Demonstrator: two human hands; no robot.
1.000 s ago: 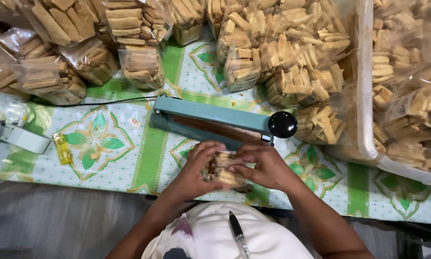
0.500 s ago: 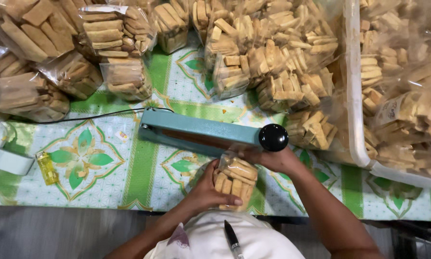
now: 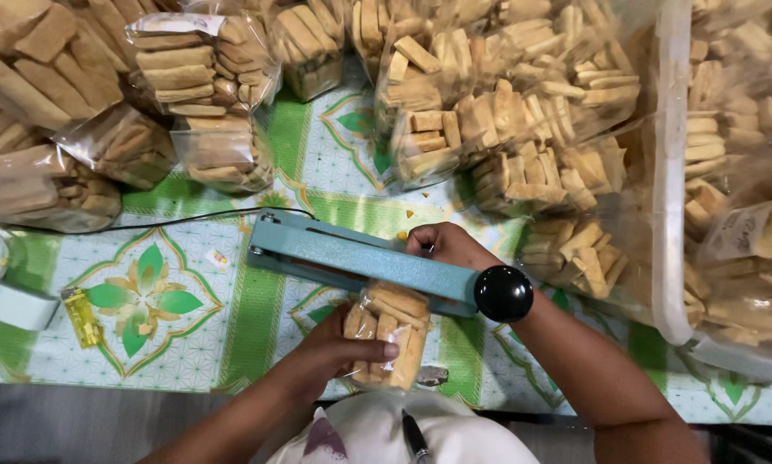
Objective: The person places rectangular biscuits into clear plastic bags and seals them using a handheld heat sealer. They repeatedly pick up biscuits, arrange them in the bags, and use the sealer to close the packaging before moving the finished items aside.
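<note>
A clear bag of tan biscuits (image 3: 388, 335) lies with its open top under the arm of a teal heat sealer (image 3: 352, 256). My left hand (image 3: 339, 348) grips the bag from the near side, thumb across the front. My right hand (image 3: 446, 245) reaches over the sealer's arm and rests on the far side of it, fingers curled at the bag's top edge. The sealer's black round knob (image 3: 503, 293) sits against my right forearm.
Several sealed bags of biscuits (image 3: 205, 94) are piled along the far side of the green-patterned tablecloth (image 3: 145, 296). A clear plastic tub (image 3: 671, 172) with more bags stands at the right. A yellow lighter (image 3: 82, 316) and a white object (image 3: 12, 302) lie at the left. A black cord (image 3: 145, 223) runs to the sealer.
The bag has gone from both hands near my body to under the sealer arm. My right hand moved from the knob area onto the arm's far side; the arm is lowered.
</note>
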